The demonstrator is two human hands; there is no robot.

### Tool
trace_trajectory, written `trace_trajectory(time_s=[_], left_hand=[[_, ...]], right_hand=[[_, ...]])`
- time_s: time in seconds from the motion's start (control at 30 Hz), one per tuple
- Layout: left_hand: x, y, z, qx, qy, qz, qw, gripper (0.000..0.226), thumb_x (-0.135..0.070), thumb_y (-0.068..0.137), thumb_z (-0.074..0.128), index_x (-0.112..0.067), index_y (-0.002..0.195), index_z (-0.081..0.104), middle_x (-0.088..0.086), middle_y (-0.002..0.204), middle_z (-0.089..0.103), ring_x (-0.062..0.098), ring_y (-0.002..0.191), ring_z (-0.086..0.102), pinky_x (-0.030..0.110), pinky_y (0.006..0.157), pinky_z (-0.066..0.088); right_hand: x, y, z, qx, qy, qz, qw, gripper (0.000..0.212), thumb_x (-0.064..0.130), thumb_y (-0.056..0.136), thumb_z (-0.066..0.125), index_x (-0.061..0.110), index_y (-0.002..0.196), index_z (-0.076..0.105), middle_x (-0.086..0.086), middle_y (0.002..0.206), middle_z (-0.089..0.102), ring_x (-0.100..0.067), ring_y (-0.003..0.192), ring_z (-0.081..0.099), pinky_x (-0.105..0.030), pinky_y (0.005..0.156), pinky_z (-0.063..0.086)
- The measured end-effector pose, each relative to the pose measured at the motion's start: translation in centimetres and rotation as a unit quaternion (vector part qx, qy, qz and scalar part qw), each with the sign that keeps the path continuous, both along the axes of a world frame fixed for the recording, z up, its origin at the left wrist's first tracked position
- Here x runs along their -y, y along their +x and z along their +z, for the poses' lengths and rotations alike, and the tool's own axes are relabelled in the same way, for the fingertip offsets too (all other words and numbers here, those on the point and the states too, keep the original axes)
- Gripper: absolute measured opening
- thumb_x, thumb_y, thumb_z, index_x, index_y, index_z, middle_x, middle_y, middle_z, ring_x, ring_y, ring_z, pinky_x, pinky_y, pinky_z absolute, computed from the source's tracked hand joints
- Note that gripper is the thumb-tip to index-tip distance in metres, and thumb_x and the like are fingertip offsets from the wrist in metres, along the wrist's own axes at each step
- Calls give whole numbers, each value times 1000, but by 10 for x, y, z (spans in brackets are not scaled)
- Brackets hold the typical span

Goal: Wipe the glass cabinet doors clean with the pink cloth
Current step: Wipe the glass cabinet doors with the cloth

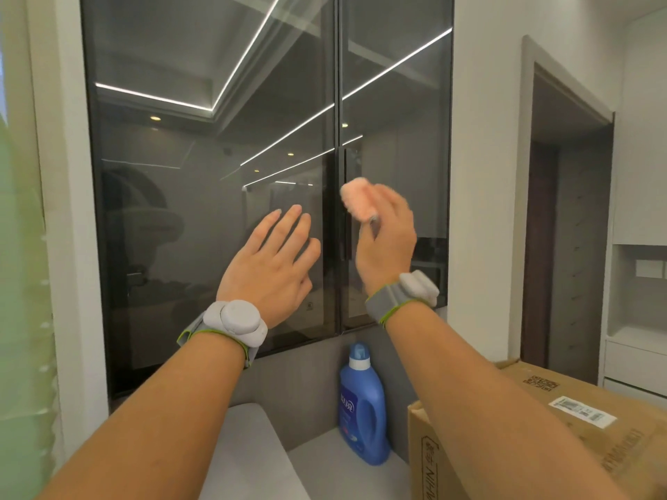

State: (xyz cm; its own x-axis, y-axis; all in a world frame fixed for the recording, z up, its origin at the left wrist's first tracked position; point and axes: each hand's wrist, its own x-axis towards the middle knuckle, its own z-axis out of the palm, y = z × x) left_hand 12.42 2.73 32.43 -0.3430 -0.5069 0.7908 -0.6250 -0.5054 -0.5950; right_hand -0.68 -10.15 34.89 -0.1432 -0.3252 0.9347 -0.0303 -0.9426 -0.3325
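Observation:
Two dark glass cabinet doors fill the view: the left door (202,182) and the right door (397,113), split by a black centre frame. My right hand (388,240) is shut on a bunched pink cloth (357,198), pressed to the right door just beside the centre frame at mid height. My left hand (270,263) lies flat with fingers spread against the left door, near the frame and slightly lower. Both wrists wear grey bands.
A blue detergent bottle (362,405) stands on the grey counter (325,470) below the doors. A cardboard box (541,427) sits at the lower right under my right forearm. A white wall and a dark doorway (566,225) lie to the right.

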Motion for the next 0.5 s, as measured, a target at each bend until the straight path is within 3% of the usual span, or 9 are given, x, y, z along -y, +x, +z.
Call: trace_trajectory(time_s=[0.13, 0.27, 0.33, 0.5], left_hand=[[2, 1, -2, -1, 3, -3, 1000, 39, -29, 99, 51, -8, 130, 59, 24, 156, 47, 42, 153, 34, 55, 127, 24], [2, 2, -3, 0, -5, -9, 1000, 38, -28, 98, 51, -7, 128, 61, 24, 155, 49, 42, 152, 36, 54, 126, 26], [1, 3, -3, 0, -4, -9, 1000, 39, -29, 98, 50, -7, 127, 62, 25, 155, 49, 42, 152, 36, 54, 126, 26], [3, 2, -3, 3, -6, -10, 1000, 38, -29, 100, 48, -6, 128, 60, 24, 154, 50, 42, 152, 36, 53, 126, 27]], right_hand=[[-2, 5, 44, -13, -42, -36, 998, 59, -14, 92, 48, 9, 146, 55, -12, 152, 52, -37, 121, 52, -20, 100, 34], [-7, 28, 43, -134, -98, -83, 983, 69, -14, 87, 44, 4, 154, 41, -12, 163, 37, -39, 148, 36, -46, 113, 42], [-8, 38, 27, -129, -108, -84, 982, 73, -15, 86, 45, 3, 156, 35, -12, 166, 33, -37, 155, 28, -45, 116, 42], [2, 39, 4, -84, -138, -77, 984, 71, -15, 81, 53, 2, 150, 47, -14, 159, 45, -39, 146, 44, -42, 102, 56]])
